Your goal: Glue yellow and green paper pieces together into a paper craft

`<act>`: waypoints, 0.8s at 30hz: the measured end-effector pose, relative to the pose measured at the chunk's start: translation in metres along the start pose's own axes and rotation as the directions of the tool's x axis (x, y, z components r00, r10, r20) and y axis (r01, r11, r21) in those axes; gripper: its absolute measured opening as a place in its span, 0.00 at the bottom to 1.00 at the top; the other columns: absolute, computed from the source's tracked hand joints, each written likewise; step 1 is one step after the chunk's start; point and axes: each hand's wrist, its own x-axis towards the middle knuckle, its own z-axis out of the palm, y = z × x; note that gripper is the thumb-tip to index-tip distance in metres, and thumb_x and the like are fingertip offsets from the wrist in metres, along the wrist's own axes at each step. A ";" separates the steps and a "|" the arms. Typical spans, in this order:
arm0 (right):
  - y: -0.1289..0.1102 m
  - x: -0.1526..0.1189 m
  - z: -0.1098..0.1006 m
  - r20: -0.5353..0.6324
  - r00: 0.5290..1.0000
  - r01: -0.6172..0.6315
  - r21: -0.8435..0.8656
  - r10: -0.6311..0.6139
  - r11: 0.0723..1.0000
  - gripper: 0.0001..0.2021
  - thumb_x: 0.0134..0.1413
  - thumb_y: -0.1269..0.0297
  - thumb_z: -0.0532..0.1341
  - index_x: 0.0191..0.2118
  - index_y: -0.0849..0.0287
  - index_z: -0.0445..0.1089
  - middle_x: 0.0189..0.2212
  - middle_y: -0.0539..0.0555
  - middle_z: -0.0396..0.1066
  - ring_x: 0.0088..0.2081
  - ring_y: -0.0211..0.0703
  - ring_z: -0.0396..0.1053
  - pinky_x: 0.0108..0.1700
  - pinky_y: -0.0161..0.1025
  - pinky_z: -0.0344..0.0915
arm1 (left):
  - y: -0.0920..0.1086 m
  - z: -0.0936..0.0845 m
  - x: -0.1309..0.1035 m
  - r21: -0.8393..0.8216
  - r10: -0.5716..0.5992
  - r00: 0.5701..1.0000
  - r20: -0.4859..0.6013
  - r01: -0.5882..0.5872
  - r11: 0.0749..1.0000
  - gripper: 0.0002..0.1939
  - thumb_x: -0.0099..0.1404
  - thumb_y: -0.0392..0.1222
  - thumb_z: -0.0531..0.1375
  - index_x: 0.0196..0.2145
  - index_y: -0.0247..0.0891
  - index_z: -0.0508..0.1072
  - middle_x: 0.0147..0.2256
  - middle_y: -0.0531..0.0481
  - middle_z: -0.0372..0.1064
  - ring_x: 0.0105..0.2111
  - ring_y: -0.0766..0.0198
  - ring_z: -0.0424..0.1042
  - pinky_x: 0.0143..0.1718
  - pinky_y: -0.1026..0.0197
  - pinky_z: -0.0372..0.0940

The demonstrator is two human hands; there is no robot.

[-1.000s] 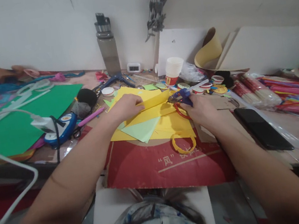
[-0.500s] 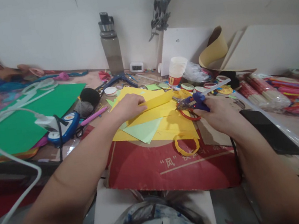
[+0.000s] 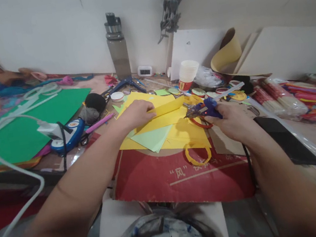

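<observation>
My left hand is closed on a folded strip of yellow paper, which stands a little above the yellow sheets. My right hand grips a blue hot glue gun with a pale glue stick out of its back. The gun's nozzle points left, near the right end of the folded paper; I cannot tell whether they touch. Under the gun lie red-orange scissor handles. A pale green sheet lies below the folded paper, and a yellow ring is closer to me.
A red cardboard board lies under the papers. Behind are a grey bottle, a small clock and stacked paper cups. A phone lies at right; green sheets and a blue power strip at left.
</observation>
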 end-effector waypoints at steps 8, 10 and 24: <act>-0.016 -0.001 0.005 0.042 0.999 0.005 0.077 -0.008 0.997 0.08 0.59 0.59 0.59 0.34 0.58 0.71 0.34 0.59 0.76 0.36 0.50 0.71 0.35 0.40 0.61 | 0.001 0.000 0.000 0.001 -0.001 1.000 0.003 0.001 1.000 0.13 0.62 0.44 0.57 0.35 0.35 0.79 0.33 0.46 0.77 0.33 0.61 0.69 0.33 0.61 0.56; -0.018 -0.001 0.006 0.015 1.000 -0.024 0.034 0.023 0.999 0.09 0.59 0.58 0.59 0.33 0.58 0.71 0.33 0.60 0.75 0.34 0.50 0.70 0.33 0.40 0.60 | 0.001 0.000 0.001 0.000 0.000 1.000 0.000 0.000 1.000 0.13 0.62 0.44 0.57 0.35 0.36 0.79 0.34 0.46 0.77 0.33 0.61 0.69 0.33 0.61 0.56; -0.032 -0.006 0.019 0.011 0.998 0.056 0.078 -0.057 0.995 0.09 0.59 0.61 0.58 0.39 0.61 0.72 0.37 0.60 0.76 0.37 0.50 0.71 0.36 0.39 0.61 | 0.000 0.001 0.001 0.022 0.029 1.000 0.000 -0.029 0.999 0.14 0.62 0.45 0.57 0.35 0.35 0.80 0.33 0.47 0.77 0.32 0.62 0.69 0.33 0.61 0.55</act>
